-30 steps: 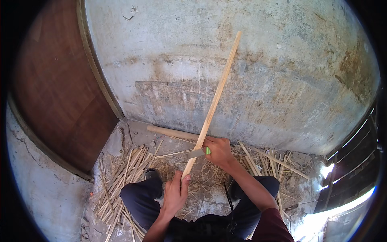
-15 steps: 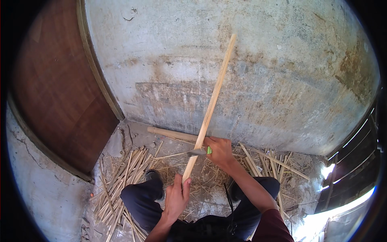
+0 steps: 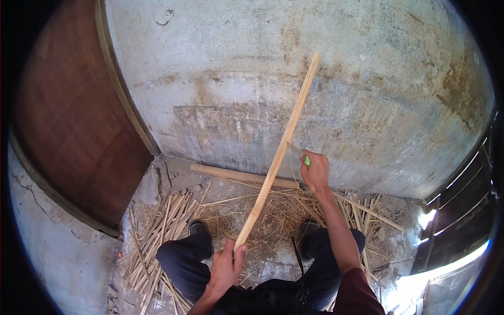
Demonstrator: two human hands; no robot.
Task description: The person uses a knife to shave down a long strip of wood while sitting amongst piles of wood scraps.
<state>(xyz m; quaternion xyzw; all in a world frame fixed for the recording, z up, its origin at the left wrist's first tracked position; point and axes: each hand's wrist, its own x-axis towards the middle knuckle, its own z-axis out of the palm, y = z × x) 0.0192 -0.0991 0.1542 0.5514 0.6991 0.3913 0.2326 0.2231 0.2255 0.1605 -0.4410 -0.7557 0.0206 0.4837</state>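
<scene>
A long pale bamboo strip (image 3: 278, 160) slants up from my lap toward the wall, leaning to the right at its far end. My left hand (image 3: 226, 266) is closed around its near end, thumb along the edge. In my right hand (image 3: 316, 170) is a knife (image 3: 295, 149) with a green handle, fingers wrapped round it. The blade touches the right edge of the strip about halfway up. Below the blade hangs a thin curl of bamboo (image 3: 293, 170).
A round bamboo pole (image 3: 231, 172) lies along the foot of the stained wall (image 3: 236, 63). Piles of split sticks (image 3: 157, 239) lie at left and at right, with shavings (image 3: 283, 218) between my feet. A brown door (image 3: 79, 105) stands at left.
My right hand and the knife have moved up and away along the strip, to the right. The strip's far end has shifted slightly right, and my left hand slightly lower.
</scene>
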